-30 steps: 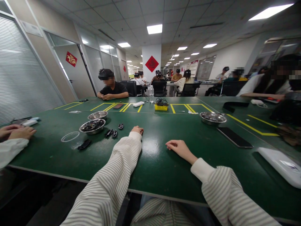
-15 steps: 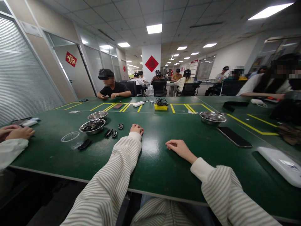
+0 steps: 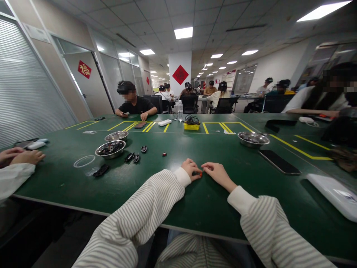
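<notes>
My left hand is closed in a pinch on a small orange-red piece, just above the green table. Close beside it is my right hand, its thumb and fingertips pressed together; whatever they hold, if anything, is too small to make out. A small red and dark part lies alone on the table beyond my left hand. Farther left lie several black plastic pieces, near a steel bowl full of dark parts.
A second steel bowl stands behind the first. At left are a clear plastic cup and a black piece. On the right are another bowl, a phone and a white case. A co-worker's hands rest at far left.
My left hand has drawn back and to the right, with the orange-red piece now visible in its fingers. The small red part it covered is uncovered. My right hand has shifted slightly.
</notes>
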Motion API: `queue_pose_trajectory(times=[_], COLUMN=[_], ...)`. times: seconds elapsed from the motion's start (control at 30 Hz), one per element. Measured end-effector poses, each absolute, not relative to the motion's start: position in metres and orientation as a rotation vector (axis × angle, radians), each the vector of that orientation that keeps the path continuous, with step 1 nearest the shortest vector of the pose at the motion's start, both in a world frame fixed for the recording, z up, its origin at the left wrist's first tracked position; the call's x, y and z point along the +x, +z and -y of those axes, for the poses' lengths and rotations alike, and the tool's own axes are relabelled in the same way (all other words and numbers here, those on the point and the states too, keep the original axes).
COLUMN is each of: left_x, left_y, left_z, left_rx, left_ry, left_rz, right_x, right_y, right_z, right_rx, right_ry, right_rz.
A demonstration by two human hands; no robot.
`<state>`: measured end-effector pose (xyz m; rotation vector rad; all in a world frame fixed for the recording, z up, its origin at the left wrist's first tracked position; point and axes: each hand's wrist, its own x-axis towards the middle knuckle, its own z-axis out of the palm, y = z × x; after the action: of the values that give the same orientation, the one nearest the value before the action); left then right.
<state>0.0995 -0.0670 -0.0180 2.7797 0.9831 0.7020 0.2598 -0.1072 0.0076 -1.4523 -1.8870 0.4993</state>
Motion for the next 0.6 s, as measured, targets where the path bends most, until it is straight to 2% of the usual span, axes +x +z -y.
queue_pose_trajectory(times=[0.13, 0.3, 0.37, 0.47, 0.6], left_x=[0.083, 0.033, 0.016, 0.007, 0.021], left_y=[-0.007, -0.004, -0.007, -0.011, -0.013], left_z=[0.054, 0.022, 0.012, 0.003, 0.001], left_rx=[2.731, 2.441, 2.254, 2.216, 2.387], left_ry=[0.714, 0.790, 0.730, 0.626, 0.575], left_rz=[-1.179, -2.050, -2.256, -2.194, -1.882], right_x=[0.266, 0.269, 0.268, 0.266, 0.264], right_y=[0.011, 0.010, 0.008, 0.004, 0.003], right_z=[0.107, 0.108, 0.108, 0.108, 0.109], right_rx=[-1.479, -1.361, -1.312, -1.274, -1.261], right_ry=[0.488, 0.453, 0.438, 0.424, 0.411], right_rz=[1.990, 2.172, 2.198, 2.195, 2.177])
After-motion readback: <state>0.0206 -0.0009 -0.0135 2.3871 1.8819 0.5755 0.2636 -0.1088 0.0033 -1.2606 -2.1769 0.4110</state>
